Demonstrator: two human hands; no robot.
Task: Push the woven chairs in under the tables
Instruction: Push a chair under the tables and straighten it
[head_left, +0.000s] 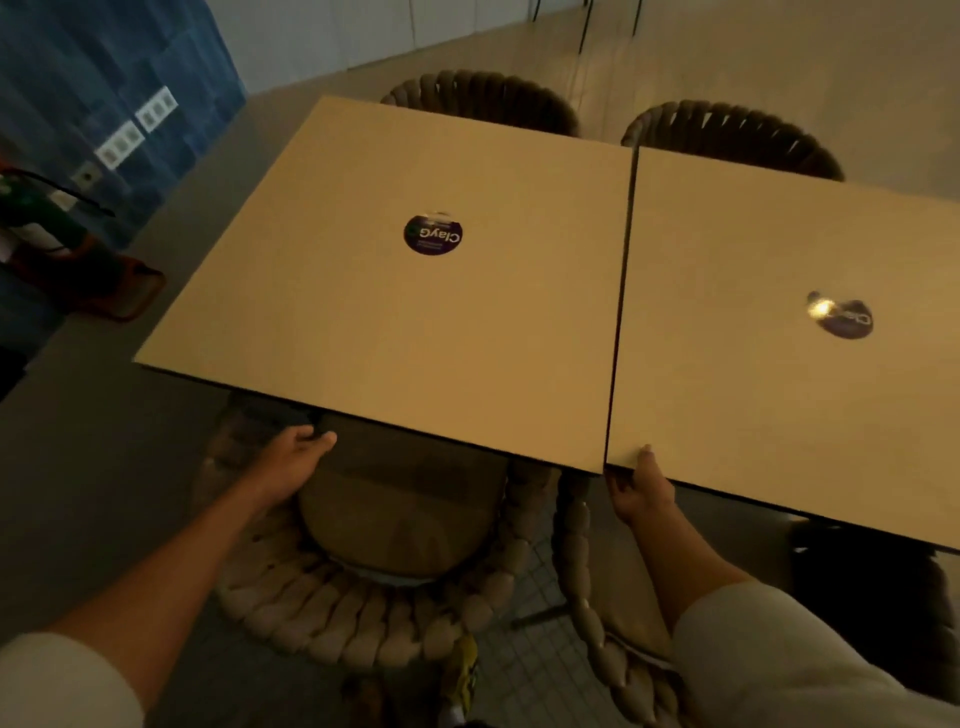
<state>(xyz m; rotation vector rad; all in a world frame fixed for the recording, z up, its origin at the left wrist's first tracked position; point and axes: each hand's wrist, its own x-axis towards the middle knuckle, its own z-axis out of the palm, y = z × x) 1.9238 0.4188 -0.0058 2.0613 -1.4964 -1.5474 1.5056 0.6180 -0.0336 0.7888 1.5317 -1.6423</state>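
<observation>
Two tan tables (519, 312) are sitting edge to edge; a woven chair (374, 613) is sitting partly underneath at 6 o'clock. Left hand (293, 457) is hovering loosely open; right hand (641, 491) is pinching the right tabletop's edge.

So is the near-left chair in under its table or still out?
Partly in. The chair's seat front lies beneath the left table's near edge, but its woven back and most of the cushion remain outside it.

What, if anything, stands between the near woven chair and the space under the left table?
Nothing visible blocks the near woven chair: its seat already reaches under the left table edge. The space beneath is hidden. The left hand hovers there.
</observation>
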